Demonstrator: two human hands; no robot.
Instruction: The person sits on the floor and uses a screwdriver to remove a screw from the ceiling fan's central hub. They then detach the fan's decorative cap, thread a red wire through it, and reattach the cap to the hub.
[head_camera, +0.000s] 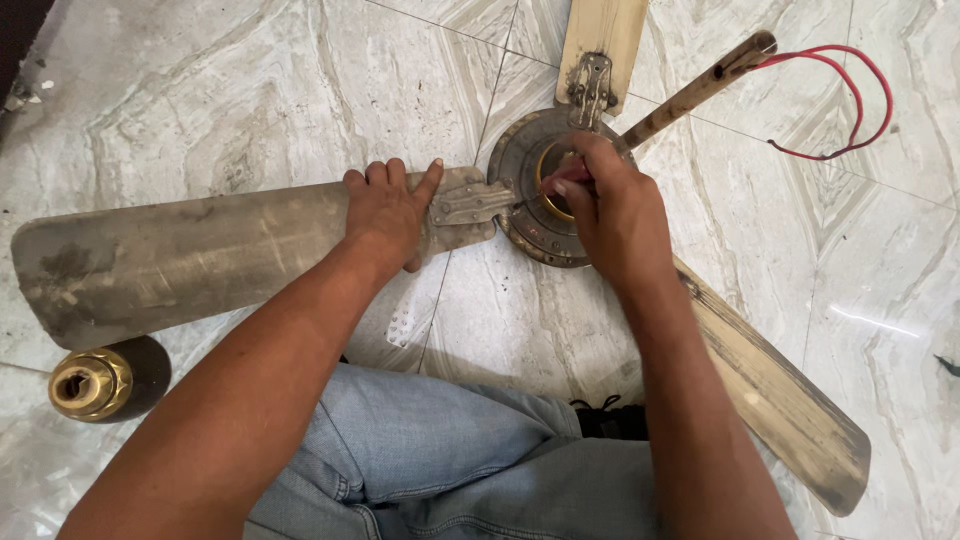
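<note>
Pressing flat, left hand (388, 215) pins fan blade (180, 260); right hand (610, 205) pinches screwdriver (562, 178).

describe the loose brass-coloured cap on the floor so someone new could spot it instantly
Start at the ceiling fan's long dirty left blade, which the left hand presses flat on the marble floor. Look just below that blade's rounded outer end, near the picture's lower left corner. There lies the cap: a small shiny gold cup with a dark hole, the only piece detached from the fan.
</note>
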